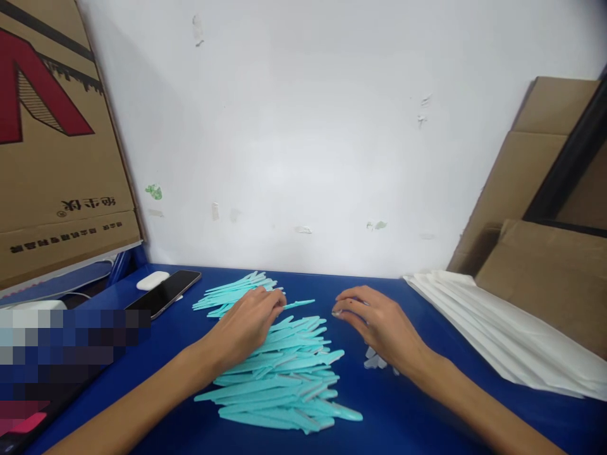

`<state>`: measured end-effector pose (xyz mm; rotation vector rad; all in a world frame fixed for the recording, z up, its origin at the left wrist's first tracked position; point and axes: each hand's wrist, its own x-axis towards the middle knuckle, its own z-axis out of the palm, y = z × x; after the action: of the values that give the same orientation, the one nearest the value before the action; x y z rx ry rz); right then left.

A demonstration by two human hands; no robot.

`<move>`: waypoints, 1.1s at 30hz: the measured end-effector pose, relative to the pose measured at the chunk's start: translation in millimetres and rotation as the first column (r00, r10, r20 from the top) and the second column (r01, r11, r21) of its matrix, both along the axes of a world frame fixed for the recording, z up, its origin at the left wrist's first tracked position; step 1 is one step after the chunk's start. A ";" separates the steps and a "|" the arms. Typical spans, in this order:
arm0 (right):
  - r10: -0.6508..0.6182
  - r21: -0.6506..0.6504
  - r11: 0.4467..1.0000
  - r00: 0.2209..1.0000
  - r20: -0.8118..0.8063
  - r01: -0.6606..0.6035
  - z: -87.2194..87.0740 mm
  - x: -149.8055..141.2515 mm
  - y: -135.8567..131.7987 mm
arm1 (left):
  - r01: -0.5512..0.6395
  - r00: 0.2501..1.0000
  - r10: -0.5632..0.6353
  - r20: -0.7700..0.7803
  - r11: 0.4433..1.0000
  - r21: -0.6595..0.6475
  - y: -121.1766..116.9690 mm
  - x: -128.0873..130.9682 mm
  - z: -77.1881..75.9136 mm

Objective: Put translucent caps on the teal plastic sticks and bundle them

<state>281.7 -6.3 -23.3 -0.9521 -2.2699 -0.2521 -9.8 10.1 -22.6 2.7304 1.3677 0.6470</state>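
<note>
A thin turquoise eyebrow razor [300,303] sticks out to the right from the pinched fingers of my left hand [251,321]. Below that hand spreads a big heap of similar turquoise razors [284,385], lying roughly sideways. A smaller pile of them [237,291] sits behind my left wrist and fingers, partly covered. Across a short gap, my right hand [377,322] is curled with thumb and fingertips together on a tiny pale piece, which looks like a clear plastic cap [336,313]. Several small clear caps [375,361] lie on the table under my right palm, partly hidden.
On the blue table [379,411], a phone [165,294] and a white earbud case [152,280] lie at the back left. White sheets [512,341] are stacked at the right beside cardboard [545,278]. A large printed carton [61,164] leans at the left; a white wall [303,139] rises behind.
</note>
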 end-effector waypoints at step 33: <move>-0.192 0.037 0.981 0.977 0.090 0.190 5.0 2.3 3.3 | -0.031 0.996 0.021 0.085 0.992 0.119 14.0 -8.3 -2.3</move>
<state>284.1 -3.0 -18.2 -1.1674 -2.2534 -0.4192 -18.1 24.1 -24.9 2.7447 1.3923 0.8622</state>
